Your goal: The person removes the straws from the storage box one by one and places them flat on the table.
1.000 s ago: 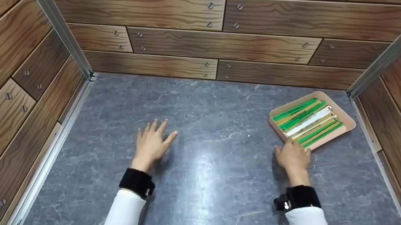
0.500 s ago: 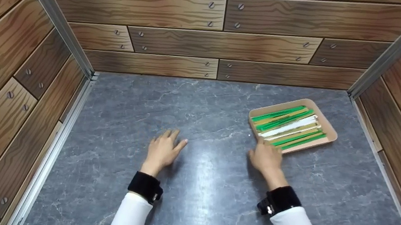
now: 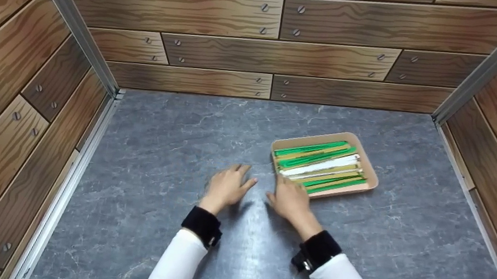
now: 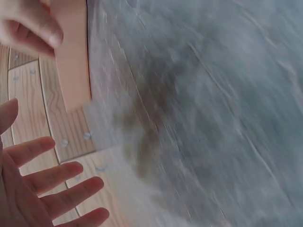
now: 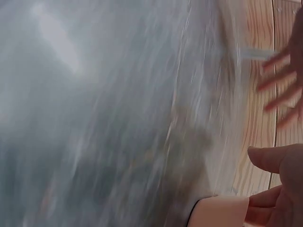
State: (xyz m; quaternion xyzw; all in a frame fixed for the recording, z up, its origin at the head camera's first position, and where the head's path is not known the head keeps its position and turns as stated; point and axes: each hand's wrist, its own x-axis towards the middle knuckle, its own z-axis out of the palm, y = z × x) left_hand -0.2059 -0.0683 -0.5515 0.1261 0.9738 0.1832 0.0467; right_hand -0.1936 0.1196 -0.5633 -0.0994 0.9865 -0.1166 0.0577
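A shallow pinkish-tan tray (image 3: 367, 183) lies right of centre in the head view, holding several long thin strips (image 3: 319, 165) in green, white and gold. My right hand (image 3: 293, 200) grips its near left corner, with fingers hooked over the rim. In the right wrist view, those fingers are partly hidden behind the tray wall (image 5: 220, 213). My left hand (image 3: 227, 187) is a short way left of the tray, apart from it and holding nothing. Its fingers are spread in the left wrist view, where the tray's outer side (image 4: 73, 56) also shows.
A grey marbled surface (image 3: 176, 127) lies under both hands. Wood-patterned panels (image 3: 224, 17) rise at the back and on both sides, with metal rails (image 3: 63, 189) along the side edges. Both wrists wear black bands (image 3: 202, 226).
My right hand has drawn the tray leftward and nearer, and the tray has turned somewhat. My left hand has moved right, narrowing the distance between the hands.
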